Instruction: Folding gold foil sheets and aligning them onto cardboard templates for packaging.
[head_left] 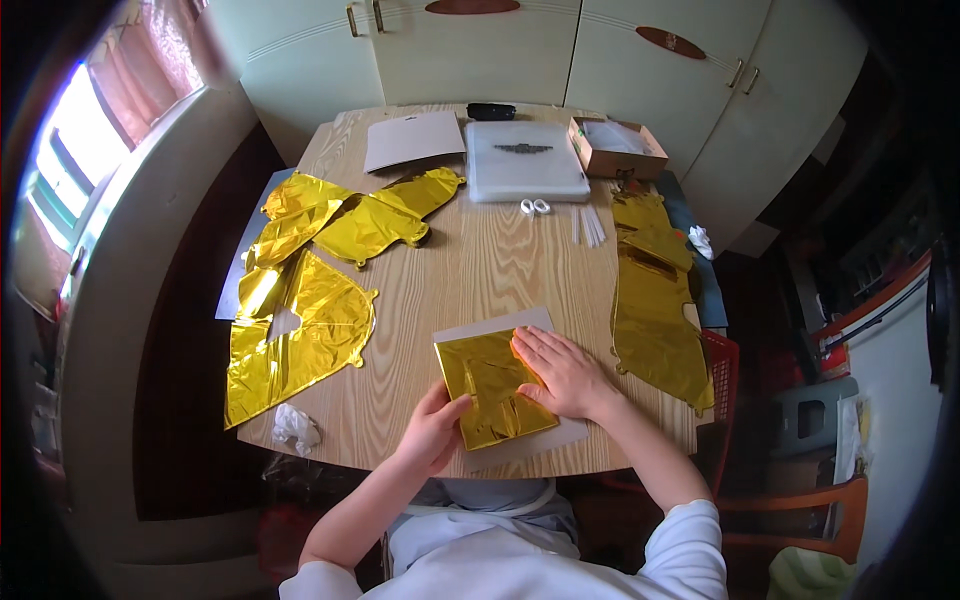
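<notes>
A folded gold foil balloon [490,375] lies on a grey card [540,432] near the table's front edge. The card sticks out past the foil at the far and near ends. At the foil's left edge is my left hand [437,425], its thumb on top and its other fingers partly hidden, gripping that side. My right hand [565,375] rests flat on the right part of the foil, fingers stretched out. Flat, unfolded gold foil balloons [310,315] spread over the table's left side. More gold foil [660,315] lies along the right edge.
At the back of the wooden table [490,250] are grey cards [415,142], a clear plastic stack [525,165], an open cardboard box [618,150] and a black item [491,112]. Two white rolls [535,207] and thin clear strips [590,227] lie nearer. Crumpled white tissue [296,428] sits front left.
</notes>
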